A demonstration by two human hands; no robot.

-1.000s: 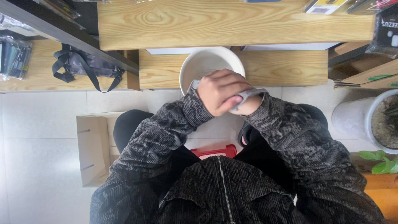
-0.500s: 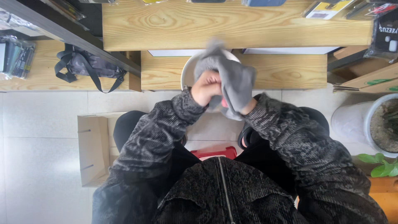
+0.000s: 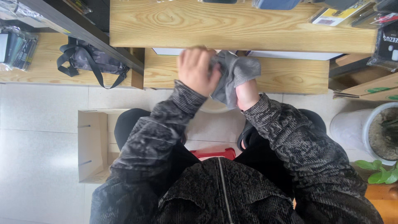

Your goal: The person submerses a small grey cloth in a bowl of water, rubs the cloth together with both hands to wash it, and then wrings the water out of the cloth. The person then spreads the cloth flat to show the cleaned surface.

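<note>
Both my hands are raised in front of my chest with a grey cloth [image 3: 234, 76] bunched between them. My left hand [image 3: 197, 70] grips the cloth's left side, its back toward the camera and blurred by motion. My right hand [image 3: 247, 94] holds the cloth from below, mostly covered by the fabric. A white bowl-shaped basin [image 3: 213, 107] sits on the floor beneath my hands; only a sliver of its near rim shows.
A low wooden bench [image 3: 290, 74] and a wooden tabletop [image 3: 232, 25] lie ahead. A black bag [image 3: 93, 60] rests at left, an open cardboard box [image 3: 93, 145] beside my left knee, a white plant pot [image 3: 369, 132] at right, a red stool [image 3: 213, 153] under me.
My hands rose away from the white basin, lifting the grey cloth up. The cloth is now spread between the two hands, which have moved apart, and the basin is mostly hidden.
</note>
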